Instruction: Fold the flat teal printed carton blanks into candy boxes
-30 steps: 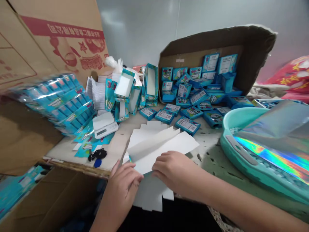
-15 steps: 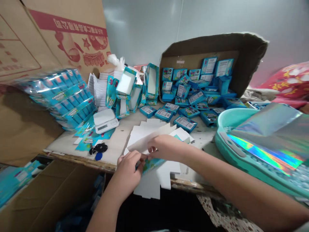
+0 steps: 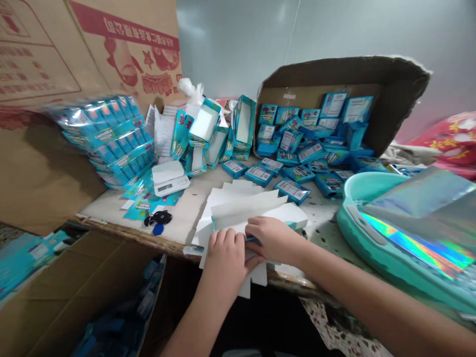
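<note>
A large printed cardboard carton is seen leaning at the far left of the table, and a second, open brown carton is tipped on its side at the back, with small blue packets spilled from it across the tabletop. A teal plastic basin is set at the right edge, covered by holographic foil sheets. Shrink-wrapped bundles of blue boxes are stacked at the left, beside several opened, empty blue display boxes. A small white digital scale is placed in front of them, with dark key fobs nearer the table edge. At the front edge, a fanned stack of flat white box blanks is laid out. The top blank is held half folded; its blue printed side appears to face downward, though little of it is visible. The left hand is pressed onto its near edge, and the right hand is closed on the fold just beside, the two hands touching.
</note>
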A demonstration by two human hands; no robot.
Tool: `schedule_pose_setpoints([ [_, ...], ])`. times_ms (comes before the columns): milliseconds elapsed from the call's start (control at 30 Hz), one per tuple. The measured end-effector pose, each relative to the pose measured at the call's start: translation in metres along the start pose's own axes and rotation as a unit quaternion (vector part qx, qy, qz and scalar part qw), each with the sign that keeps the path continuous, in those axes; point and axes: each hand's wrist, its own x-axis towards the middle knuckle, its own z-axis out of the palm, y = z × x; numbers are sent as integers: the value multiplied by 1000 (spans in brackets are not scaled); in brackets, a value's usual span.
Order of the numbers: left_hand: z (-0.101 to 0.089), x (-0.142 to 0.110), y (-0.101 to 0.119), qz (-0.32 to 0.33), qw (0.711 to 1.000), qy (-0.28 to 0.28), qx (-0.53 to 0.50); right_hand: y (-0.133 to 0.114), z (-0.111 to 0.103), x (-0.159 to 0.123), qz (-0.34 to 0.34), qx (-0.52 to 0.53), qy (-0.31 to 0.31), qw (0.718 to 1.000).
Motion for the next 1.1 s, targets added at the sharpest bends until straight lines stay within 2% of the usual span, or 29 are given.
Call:
schedule_pose_setpoints([
  [133, 7, 6, -12, 10, 1000, -26, 14, 6, 2, -11, 33, -2, 24, 999],
  [300, -2, 12, -23, 29, 997, -71, 20, 0, 3, -24, 48, -4, 20, 999],
  [467, -14, 15, -34, 34, 994, -99, 15, -1, -6, -31, 76, 79, -41, 993],
  [600, -18, 15, -26, 27, 994, -104, 18, 0, -5, -28, 104, 73, -79, 989],
  [800, -7, 20, -16, 25, 992, -126, 18, 2, 16, -29, 134, 56, -111, 983],
  [967, 5, 21, -23, 28, 986, -163, 17, 15, 43, -35, 126, 85, -48, 987],
  [1033, 9, 17, -25, 31, 988, -147, 20, 19, 47, -37, 120, 101, -34, 987],
  [1100, 14, 13, -25, 49, 994, -93, 22, 21, 47, -37, 108, 126, -37, 985],
])
